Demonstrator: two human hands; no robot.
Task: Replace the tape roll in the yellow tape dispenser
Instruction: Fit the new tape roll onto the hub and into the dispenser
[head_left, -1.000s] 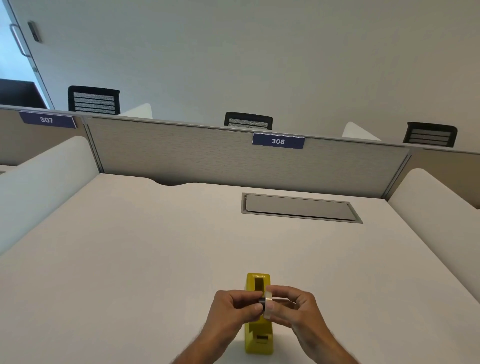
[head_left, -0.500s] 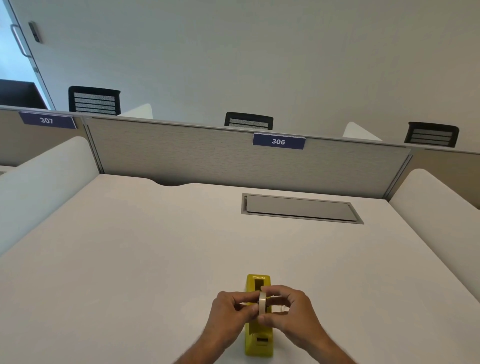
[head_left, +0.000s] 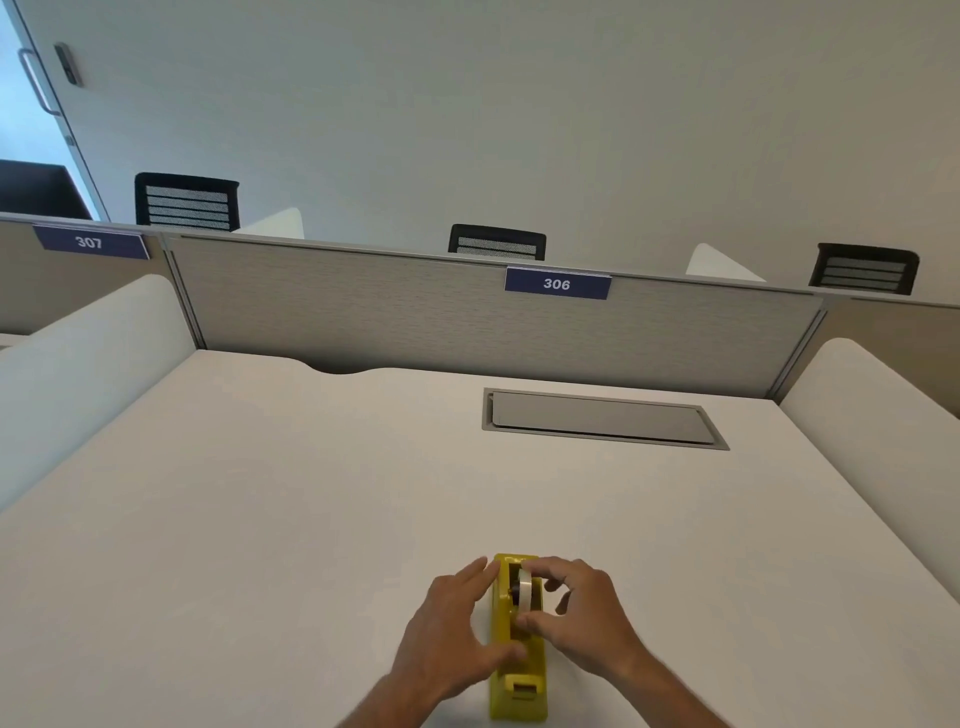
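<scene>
- Tabletop (head_left: 260, 519): big pale desk surface, fenced by a grey partition (head_left: 415, 322) along the far edge, with a "306" label (head_left: 557, 283) clipped to its top. White curved side screens stand at the left and right edges.
- Grey cable hatch (head_left: 602, 418) is set flush in the tabletop, toward the far right, well apart from the work.
- Chair backs (head_left: 496, 242) show over the partition; not involved.
- Yellow tape dispenser (head_left: 519, 691) sits at the near edge, about mid-width, long axis running away from the person, cutter end nearest the camera. Probably placed that way so both hands reach its sides evenly.
- Left hand (head_left: 447, 639): fingers mostly straight and spread, laid against the dispenser's left side, thumb across the top near the cutter end. Open, pressing rather than clutching; likely bracing the body so it doesn't slide.
- Right hand (head_left: 582, 618): thumb and fingers curled, pinching the tape roll from the right side and above.
- Tape roll (head_left: 525, 592): whitish, upright on edge, down in the dispenser's cradle slot between the yellow walls, dark hub visible on its left. Looks partly seated; can't tell if the hub is fully in its notches.
- Judgement: seating step, near the end; tape probably needs pulling to the cutter after.
</scene>
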